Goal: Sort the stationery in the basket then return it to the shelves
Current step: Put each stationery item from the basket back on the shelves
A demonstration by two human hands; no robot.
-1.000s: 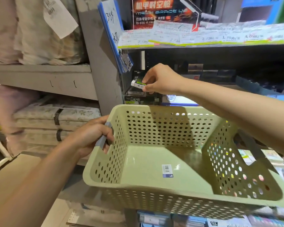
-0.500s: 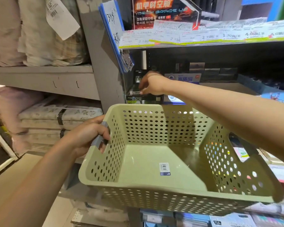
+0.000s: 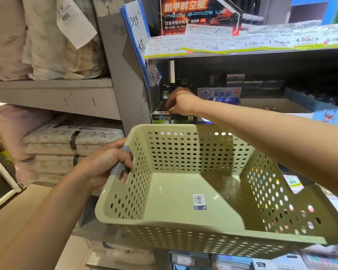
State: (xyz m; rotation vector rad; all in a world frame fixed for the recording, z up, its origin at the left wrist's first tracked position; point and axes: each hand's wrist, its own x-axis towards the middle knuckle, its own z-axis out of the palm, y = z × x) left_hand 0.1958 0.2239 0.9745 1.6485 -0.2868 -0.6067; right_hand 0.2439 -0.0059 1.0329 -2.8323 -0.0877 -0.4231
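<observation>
The basket is held in front of the shelves; inside shows only a barcode sticker, no stationery. The left hand grasps its grey handle. The right hand reaches into the black display box on the shelf; whether its fingers hold anything, I cannot tell. The sorting seems almost finished.

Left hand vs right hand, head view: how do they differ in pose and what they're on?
The left hand is low, beside the basket, curled round its grey handle; the right hand is higher, reaching over the basket into the shelf. The left hand's grip is plain; the right hand's fingers point down into a dark display box, and whether they hold anything is hidden. Both are bare.
</observation>
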